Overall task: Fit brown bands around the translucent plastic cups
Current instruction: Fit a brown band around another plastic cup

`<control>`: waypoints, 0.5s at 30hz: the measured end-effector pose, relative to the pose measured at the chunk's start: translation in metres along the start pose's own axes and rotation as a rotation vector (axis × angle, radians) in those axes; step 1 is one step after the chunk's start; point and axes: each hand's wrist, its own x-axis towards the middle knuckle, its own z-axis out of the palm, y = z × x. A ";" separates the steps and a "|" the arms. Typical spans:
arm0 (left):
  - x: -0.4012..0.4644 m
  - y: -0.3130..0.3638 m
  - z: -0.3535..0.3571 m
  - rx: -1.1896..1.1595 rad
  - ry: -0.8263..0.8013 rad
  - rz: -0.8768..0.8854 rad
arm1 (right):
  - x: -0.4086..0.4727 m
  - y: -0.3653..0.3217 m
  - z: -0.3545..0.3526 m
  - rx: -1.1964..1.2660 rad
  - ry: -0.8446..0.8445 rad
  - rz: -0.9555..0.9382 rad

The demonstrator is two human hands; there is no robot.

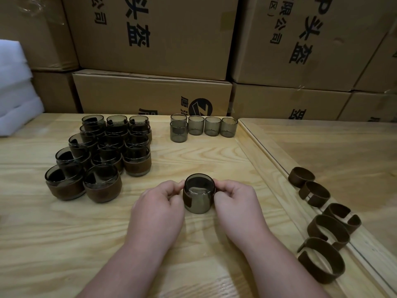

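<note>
A smoky translucent cup (198,204) stands upright on the wooden table (64,244), right in front of me. A brown band (187,200) wraps its back and sides, with one end showing on the cup's left front. My left hand (160,206) pinches the band at the cup's left side. My right hand (235,201) pinches it at the right side. Several bare cups (204,126) stand in a row at the back. Several loose brown bands (322,229) lie along the right.
A stacked cluster of banded cups (101,155) fills the left of the table. A raised wooden edge (268,160) with a glass-topped surface runs diagonally on the right. Cardboard boxes (154,39) wall off the back; white foam (15,91) sits far left.
</note>
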 end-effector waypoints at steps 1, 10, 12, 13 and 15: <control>0.000 0.000 0.000 -0.002 -0.001 0.001 | 0.000 0.000 0.000 0.001 -0.006 0.001; 0.001 -0.001 -0.001 -0.007 0.003 -0.029 | 0.001 0.000 0.000 0.008 -0.040 0.002; 0.001 0.000 -0.002 0.004 -0.006 -0.033 | 0.003 0.001 -0.001 -0.007 -0.047 -0.006; 0.001 0.000 -0.003 0.014 -0.015 -0.025 | 0.003 0.001 -0.001 -0.009 -0.057 -0.006; -0.001 0.002 -0.004 0.053 -0.038 0.014 | 0.000 0.001 -0.001 -0.029 -0.077 -0.028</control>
